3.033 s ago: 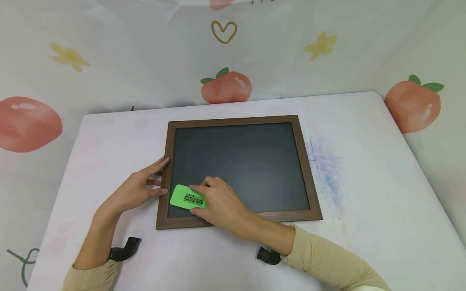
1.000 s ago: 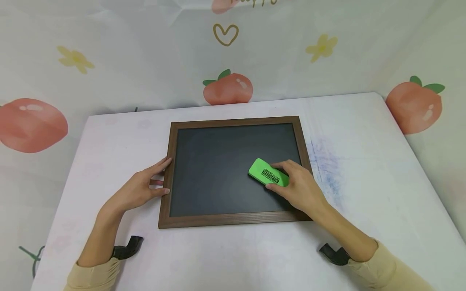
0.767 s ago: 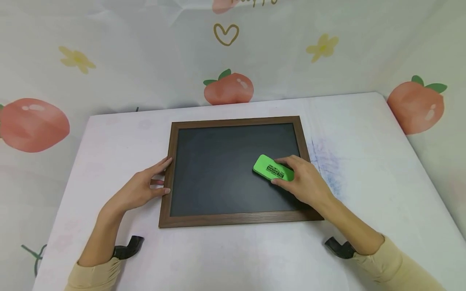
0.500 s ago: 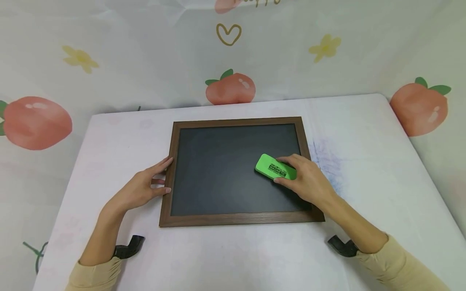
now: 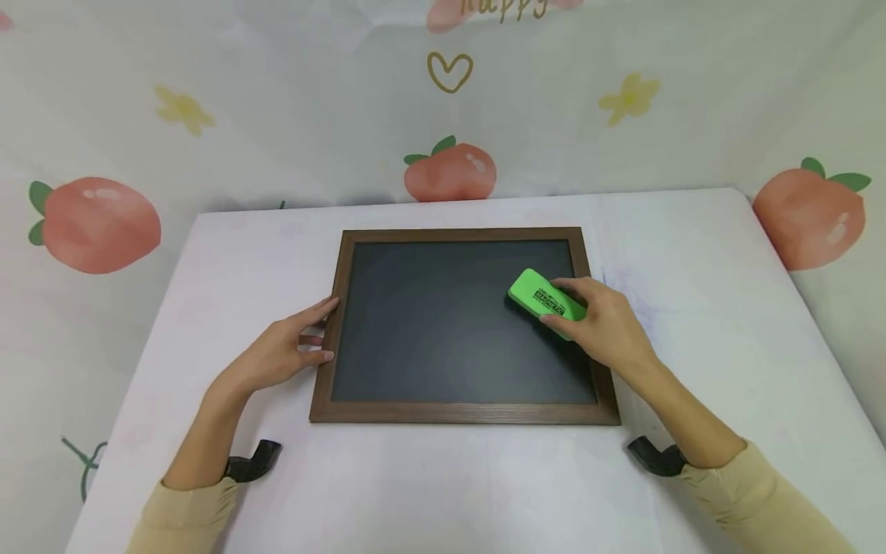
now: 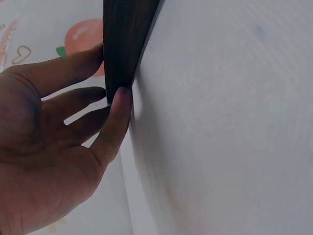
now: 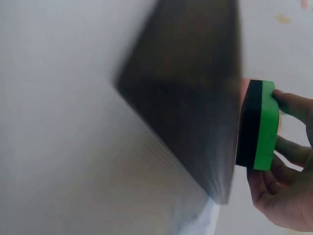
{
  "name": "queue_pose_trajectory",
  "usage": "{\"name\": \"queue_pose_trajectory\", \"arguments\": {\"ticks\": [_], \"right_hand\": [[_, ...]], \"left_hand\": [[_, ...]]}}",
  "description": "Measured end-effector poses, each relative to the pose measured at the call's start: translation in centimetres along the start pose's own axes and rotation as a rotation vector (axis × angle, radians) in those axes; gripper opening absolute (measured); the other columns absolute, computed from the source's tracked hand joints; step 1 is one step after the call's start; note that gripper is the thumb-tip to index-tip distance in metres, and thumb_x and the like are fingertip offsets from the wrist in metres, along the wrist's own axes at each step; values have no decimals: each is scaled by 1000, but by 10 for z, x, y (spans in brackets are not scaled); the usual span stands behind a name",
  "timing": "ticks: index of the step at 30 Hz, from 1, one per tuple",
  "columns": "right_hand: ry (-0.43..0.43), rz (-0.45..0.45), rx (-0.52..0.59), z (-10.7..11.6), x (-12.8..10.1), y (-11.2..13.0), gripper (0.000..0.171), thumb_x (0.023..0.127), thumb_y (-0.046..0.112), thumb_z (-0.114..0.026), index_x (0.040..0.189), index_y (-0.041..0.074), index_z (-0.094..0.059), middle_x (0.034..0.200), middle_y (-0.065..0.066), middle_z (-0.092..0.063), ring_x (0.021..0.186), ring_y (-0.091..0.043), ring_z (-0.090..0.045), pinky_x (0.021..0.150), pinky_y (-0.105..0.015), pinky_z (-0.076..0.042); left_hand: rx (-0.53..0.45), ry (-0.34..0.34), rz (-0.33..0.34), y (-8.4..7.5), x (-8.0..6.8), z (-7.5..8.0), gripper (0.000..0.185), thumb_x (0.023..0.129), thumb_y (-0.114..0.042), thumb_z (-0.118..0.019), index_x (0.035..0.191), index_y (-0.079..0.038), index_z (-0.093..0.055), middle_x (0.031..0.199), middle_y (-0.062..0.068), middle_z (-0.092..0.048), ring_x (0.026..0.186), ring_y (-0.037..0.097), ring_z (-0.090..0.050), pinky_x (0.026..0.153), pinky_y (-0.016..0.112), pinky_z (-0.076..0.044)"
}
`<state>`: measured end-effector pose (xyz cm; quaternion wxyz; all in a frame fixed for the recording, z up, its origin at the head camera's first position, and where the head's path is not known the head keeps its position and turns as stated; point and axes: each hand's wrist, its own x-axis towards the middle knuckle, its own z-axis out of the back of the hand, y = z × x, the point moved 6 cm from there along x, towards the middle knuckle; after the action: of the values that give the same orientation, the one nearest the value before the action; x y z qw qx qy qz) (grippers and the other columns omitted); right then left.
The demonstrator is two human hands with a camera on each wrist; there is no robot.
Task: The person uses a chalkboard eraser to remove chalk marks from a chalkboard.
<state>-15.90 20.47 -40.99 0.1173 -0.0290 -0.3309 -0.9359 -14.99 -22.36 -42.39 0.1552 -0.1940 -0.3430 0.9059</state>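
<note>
A brown-framed blackboard lies flat on the white table. My left hand rests at its left edge, with fingertips and thumb touching the frame. In the left wrist view, the fingers of my left hand reach to the dark frame edge. Over the right part of the board, my right hand grips a green magnetic whiteboard eraser between thumb and fingers. The eraser's black felt side faces the board in the right wrist view; whether it touches the surface I cannot tell.
Blue-purple smudges mark the table right of the board. A backdrop printed with peaches and flowers stands behind the table. Black wrist pieces sit below both hands.
My right hand has carried the eraser from the board's lower left across to its right side, then slightly up and right. My left hand stays at the frame. The head view has shifted slightly.
</note>
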Motion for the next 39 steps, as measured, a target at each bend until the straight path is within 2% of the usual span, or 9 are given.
{"name": "queue_pose_trajectory", "arguments": {"ticks": [6,7,11,15,22,28,31,36,39], "right_hand": [[-56,-132,50,32,0,-17,59,88,32,-77,136,4,-58,123,-19,-64,101,-38,-65,68,-34,-53],[-65,-150,45,38,-1,-21,60,89,33,-76,138,4,-56,125,-21,-63,103,-40,-64,69,-37,-53],[-85,-232,-3,57,-8,-39,65,92,38,-71,144,5,-51,127,-25,-61,106,-43,-62,68,-35,-51],[-90,-302,-70,67,-13,-59,67,93,42,-68,143,2,-50,126,-26,-60,105,-43,-62,68,-36,-47],[-39,-349,-160,64,-12,-76,77,93,46,-64,145,-6,-42,117,-32,-58,105,-46,-57,73,-53,-45],[49,-350,-182,56,-10,-76,84,94,50,-61,151,-4,-32,111,-33,-55,99,-46,-55,69,-52,-45],[86,-349,-189,51,-11,-76,83,94,51,-61,150,-4,-34,111,-33,-55,99,-45,-55,67,-50,-45],[119,-340,-196,47,-14,-75,82,94,51,-60,148,-6,-34,112,-34,-55,100,-44,-55,68,-50,-46],[144,-337,-189,46,-15,-76,83,95,52,-58,149,-7,-32,113,-34,-54,102,-45,-55,70,-52,-46]], "left_hand": [[-5,-12,-17,1,2,-3,84,87,-2,-74,157,-9,-28,158,20,-30,117,38,-59,94,48,-50],[-1,-13,-23,0,3,-3,84,87,-2,-74,157,-8,-28,158,21,-30,116,37,-60,94,48,-50],[-1,-13,-43,-2,7,-1,81,88,0,-73,156,-6,-30,155,21,-36,112,35,-61,91,46,-52],[-11,-19,-44,-1,10,0,78,89,-1,-72,155,-6,-32,148,20,-44,114,35,-59,90,46,-52],[13,-41,-21,0,8,3,74,90,-7,-73,153,-4,-34,128,22,-57,113,37,-59,87,46,-53],[31,-57,-12,-1,2,5,73,93,-13,-71,154,-4,-32,124,19,-59,111,34,-60,86,46,-52],[65,-66,-18,-1,0,4,73,94,-14,-70,155,-4,-31,126,19,-59,110,34,-60,85,46,-52],[166,-111,-10,-2,0,7,69,94,-12,-68,153,-3,-34,139,21,-54,111,36,-60,86,50,-52],[235,-142,-1,-3,-2,9,69,92,-10,-69,152,-2,-36,147,22,-47,119,41,-54,93,55,-47]]}}
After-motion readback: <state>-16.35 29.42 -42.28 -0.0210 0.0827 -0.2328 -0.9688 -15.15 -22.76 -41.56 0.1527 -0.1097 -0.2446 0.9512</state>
